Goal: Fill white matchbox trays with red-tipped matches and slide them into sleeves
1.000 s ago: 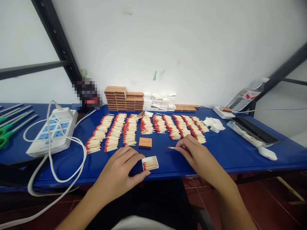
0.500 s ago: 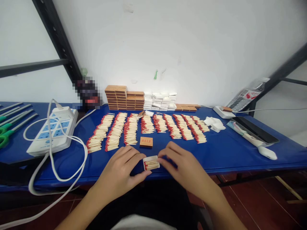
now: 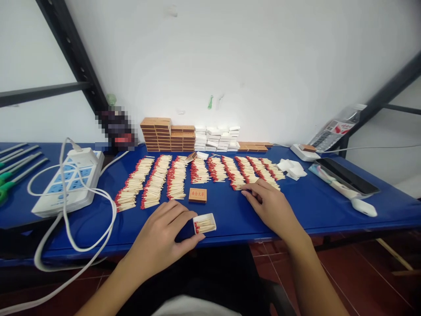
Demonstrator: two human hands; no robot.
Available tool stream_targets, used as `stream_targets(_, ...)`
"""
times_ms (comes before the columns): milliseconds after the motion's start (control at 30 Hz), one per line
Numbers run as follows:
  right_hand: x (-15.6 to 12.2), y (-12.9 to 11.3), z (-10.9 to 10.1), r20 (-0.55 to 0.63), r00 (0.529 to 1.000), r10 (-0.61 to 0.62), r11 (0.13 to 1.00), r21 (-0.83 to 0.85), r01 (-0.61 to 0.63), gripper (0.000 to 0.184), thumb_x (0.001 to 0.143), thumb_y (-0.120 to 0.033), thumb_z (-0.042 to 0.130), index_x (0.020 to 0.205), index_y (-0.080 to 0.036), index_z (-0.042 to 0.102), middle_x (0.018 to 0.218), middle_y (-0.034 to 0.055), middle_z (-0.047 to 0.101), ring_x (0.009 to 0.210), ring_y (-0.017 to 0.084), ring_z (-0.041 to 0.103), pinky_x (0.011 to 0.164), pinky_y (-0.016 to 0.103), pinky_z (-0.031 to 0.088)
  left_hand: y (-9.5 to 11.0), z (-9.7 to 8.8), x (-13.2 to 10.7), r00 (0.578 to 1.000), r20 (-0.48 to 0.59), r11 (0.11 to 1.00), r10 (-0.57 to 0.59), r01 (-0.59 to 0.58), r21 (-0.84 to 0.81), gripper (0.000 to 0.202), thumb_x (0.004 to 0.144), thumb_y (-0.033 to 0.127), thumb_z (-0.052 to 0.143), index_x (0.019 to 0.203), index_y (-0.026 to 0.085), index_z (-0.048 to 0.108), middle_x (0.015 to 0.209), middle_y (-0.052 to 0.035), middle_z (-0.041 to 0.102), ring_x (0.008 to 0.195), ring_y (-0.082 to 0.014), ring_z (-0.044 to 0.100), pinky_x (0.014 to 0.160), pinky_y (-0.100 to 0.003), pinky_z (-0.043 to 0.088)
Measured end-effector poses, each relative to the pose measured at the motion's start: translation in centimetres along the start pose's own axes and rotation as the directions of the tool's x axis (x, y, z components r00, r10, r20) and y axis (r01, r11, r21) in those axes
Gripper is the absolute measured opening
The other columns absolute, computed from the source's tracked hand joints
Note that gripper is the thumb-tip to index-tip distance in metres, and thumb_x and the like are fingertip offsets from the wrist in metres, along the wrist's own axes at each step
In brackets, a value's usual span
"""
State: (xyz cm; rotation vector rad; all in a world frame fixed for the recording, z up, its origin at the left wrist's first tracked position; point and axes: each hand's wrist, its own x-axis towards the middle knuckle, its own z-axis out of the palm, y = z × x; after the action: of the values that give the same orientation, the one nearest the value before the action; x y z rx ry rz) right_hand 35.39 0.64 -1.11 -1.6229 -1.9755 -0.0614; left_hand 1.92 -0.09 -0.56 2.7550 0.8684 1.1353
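Note:
Between the thumb and fingers of my left hand (image 3: 167, 228) is a small white matchbox tray (image 3: 212, 223), held at its left end. Red-headed matchsticks (image 3: 204, 226) lie along its near side, heads to the left. My right hand (image 3: 268, 202) is at the near end of a slanting row of matchsticks (image 3: 233, 173), its fingertips pinched together on the stick ends. How many sticks are between them is hidden. Just beyond the tray, a closed brown matchbox sleeve (image 3: 198, 195) with red lettering lies flat on the blue table (image 3: 226, 215).
More matchstick rows (image 3: 158, 182) spread across the table. Behind them stand stacked brown matchboxes (image 3: 156, 135) and white trays (image 3: 217, 138). Loose white trays (image 3: 292, 168), a phone (image 3: 347, 175) and a bottle (image 3: 338, 128) are to the right. A power strip (image 3: 70, 184) with looping cables is at left.
My right hand has left the tray and moved right and away from me to the matchstick row. The left hand still holds the tray, whose empty far side now shows.

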Motion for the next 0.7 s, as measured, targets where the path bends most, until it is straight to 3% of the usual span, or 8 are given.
stream_targets(700,0.24,-0.01,-0.06,0.029,0.999,-0.014,1.0,0.02,0.013,0.024,0.111,-0.032,0.053,0.113,-0.023,0.075,0.1,0.0073,0.07,0.079,0.022,0.067,0.073,0.036,0.053,0.11,-0.1,0.0,1.0,0.01,1.0,-0.003,0.003,-0.003,0.024,0.099,0.028,0.082,0.116,0.019,0.068,0.101,-0.0057,0.074,0.093,-0.0245,0.067,0.09,-0.042,0.056)
